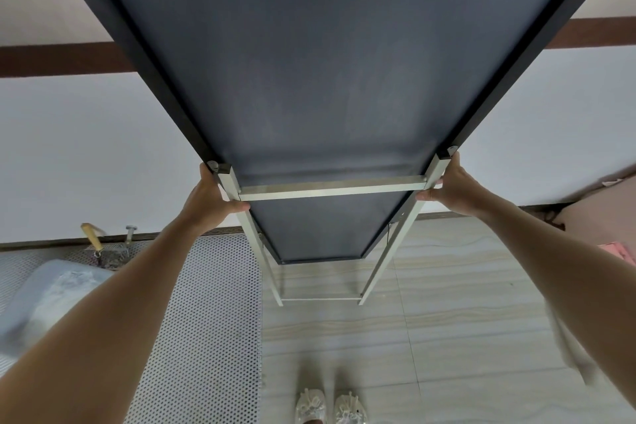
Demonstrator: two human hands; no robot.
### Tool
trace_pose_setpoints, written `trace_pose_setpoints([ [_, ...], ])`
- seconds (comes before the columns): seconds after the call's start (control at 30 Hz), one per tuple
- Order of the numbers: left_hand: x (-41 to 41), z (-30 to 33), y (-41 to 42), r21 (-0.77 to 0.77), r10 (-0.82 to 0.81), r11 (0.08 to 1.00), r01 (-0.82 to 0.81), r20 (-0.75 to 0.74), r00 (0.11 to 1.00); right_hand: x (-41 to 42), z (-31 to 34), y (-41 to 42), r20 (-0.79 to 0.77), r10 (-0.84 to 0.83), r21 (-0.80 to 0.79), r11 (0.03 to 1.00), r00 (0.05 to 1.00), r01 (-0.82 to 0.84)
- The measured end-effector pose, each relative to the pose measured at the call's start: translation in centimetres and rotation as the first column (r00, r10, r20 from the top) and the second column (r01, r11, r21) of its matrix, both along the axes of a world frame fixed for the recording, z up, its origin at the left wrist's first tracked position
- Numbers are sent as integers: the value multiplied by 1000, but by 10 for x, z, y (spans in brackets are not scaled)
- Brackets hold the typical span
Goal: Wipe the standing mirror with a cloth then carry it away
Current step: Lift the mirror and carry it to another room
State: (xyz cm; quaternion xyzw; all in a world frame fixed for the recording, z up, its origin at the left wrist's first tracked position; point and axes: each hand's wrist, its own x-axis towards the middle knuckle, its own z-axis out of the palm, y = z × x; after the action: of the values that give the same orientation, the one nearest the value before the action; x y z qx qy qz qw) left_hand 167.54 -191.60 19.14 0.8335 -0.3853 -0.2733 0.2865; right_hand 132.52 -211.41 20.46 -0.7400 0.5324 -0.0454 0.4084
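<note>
Probably a home room: tiled floor [447, 286], perforated mat [206, 320], skirting board [481, 213].

Pretty even, soft daylight here, no harsh shadows and no glare to speak of. The light maybe comes from behind the camera, hard to say. The wide-angle lens bends things a lot near the edges: the wall trim [62, 58] bows. The forearms [103, 320] balloon at the bottom corners. The grey cushion [41, 299] at left looks smeared and soft.

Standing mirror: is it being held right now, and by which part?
Yes. The left hand and right hand each grip a side of the standing mirror, where the stand's legs hinge to the frame.
</note>
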Motion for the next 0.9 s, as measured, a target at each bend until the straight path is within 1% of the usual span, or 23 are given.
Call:
trace_pose_setpoints([
  [0.27,-11,4,8,11,29,1000,-30,59,998,-5,-8,8,13,-53,-24,998,999,54],
  [0.53,-15,6,14,34,44,998,-47,83,996,-7,-10,12,-18,-82,-46,996,996,81],
  [0.6,-17,9,14,60,53,997,-56,61,997,-6,-7,14,-35,-87,-30,996,996,86],
  [0.63,-18,14,12,78,58,995,-59,19,998,-4,-2,14,-52,-86,-15,996,995,86],
  [0.7,-18,27,8,127,79,990,-61,-141,987,-2,10,14,-84,-89,75,993,992,95],
  [0.73,-17,37,7,138,98,988,-65,-243,965,-3,18,13,-93,-101,141,983,991,114],
  [0.8,-16,59,7,109,127,990,-87,-440,889,-3,38,15,-81,-147,285,944,986,164],
  [0.87,-17,80,9,52,127,992,-118,-543,830,-4,59,15,-7,-220,409,890,975,204],
  [0.9,-19,89,10,25,123,991,-130,-551,826,-4,69,16,31,-256,448,868,966,215],
])
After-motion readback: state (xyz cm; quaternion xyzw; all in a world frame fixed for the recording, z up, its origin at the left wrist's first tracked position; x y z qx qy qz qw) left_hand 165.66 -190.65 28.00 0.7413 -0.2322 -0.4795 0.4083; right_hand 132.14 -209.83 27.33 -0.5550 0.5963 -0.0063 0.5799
